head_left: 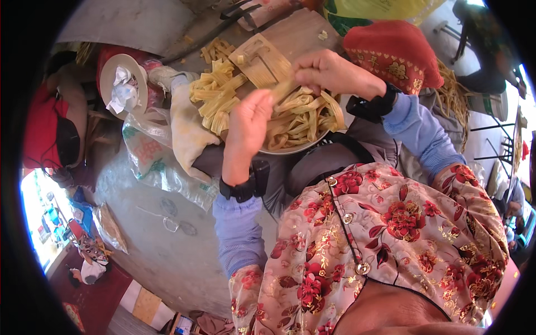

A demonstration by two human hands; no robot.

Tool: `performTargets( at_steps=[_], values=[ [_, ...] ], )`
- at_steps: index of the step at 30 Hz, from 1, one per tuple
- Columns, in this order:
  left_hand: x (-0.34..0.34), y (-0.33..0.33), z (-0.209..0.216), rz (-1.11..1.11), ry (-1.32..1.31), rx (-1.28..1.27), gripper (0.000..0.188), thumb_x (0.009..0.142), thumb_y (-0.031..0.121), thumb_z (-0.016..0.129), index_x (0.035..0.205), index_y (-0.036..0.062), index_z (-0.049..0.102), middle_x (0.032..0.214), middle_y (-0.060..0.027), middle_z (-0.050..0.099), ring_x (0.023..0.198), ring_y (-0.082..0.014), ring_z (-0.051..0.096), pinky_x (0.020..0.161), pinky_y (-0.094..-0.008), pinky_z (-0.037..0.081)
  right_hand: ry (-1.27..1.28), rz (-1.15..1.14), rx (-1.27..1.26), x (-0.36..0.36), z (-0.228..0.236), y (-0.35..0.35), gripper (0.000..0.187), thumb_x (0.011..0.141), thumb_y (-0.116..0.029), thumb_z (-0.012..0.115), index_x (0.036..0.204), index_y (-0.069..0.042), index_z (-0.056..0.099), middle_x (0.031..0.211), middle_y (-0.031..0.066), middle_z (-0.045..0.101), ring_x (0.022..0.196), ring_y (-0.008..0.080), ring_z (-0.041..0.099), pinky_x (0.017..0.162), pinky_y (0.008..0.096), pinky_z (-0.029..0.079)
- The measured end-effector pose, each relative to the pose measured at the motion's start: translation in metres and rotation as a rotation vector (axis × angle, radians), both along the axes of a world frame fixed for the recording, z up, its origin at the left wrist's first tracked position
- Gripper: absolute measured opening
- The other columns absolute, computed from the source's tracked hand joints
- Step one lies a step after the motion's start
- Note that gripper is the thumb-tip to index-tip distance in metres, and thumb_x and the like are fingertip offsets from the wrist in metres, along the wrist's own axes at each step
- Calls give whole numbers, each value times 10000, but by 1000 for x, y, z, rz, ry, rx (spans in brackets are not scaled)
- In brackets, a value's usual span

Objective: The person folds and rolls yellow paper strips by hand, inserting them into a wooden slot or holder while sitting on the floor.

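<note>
"Is the yellowish strip (283, 89) gripped firmly?"
"It is pinched between the left hand (249, 121) and right hand (330, 72), at the far side of the bowl (295, 151), where looped strips (296, 133) are piled."
"How is it best handled?"
"Gentle, even tension should be applied, so tearing is avoided."

Looks like grainy, matt wood in the board (274, 53), and dull, fibrous and ridged in the pale strips (215, 100). Shines satin-smooth on the floral blouse (357, 223), slick and crinkled in the plastic bag (151, 145), papery in the white wad (123, 92). Turns soft and matt on the red cloth (393, 47), hard and dull on the grey floor (131, 195).
</note>
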State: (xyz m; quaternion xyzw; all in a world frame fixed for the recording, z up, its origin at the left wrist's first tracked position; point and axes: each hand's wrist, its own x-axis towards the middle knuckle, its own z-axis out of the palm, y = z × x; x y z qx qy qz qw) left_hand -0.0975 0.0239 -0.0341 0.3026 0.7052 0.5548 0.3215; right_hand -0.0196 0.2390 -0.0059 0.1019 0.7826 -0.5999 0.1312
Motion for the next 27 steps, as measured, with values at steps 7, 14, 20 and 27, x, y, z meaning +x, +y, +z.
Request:
performTargets(
  at_steps=[7,14,20,27],
  values=[
    [-35,22,-19,197,-227,11,133,904,97,509,954,-16,561,690,11,522,636,-47,447,568,-204,381,237,-172,184,-29,-42,1,170,884,-134,521,970,-9,597,795,63,606,600,120,535,554,268,443],
    [-37,32,-44,291,548,-362,118,831,136,548,872,34,591,764,-201,616,750,-402,590,629,-452,458,304,-91,760,-32,-69,6,186,806,-141,547,951,-43,609,763,223,586,739,375,579,665,393,468],
    [-10,10,-30,228,-61,-175,110,856,101,540,850,-4,575,612,-59,572,547,-138,534,515,-273,411,520,45,309,11,-43,-7,232,799,-109,610,1023,-49,620,822,170,623,740,355,599,695,409,491],
    [29,27,-3,176,-609,-5,210,902,201,528,885,10,614,597,-12,546,455,-71,441,426,-210,345,525,13,653,4,-36,-34,138,840,-197,568,889,-95,647,704,152,611,634,353,591,565,436,461]
  ],
)
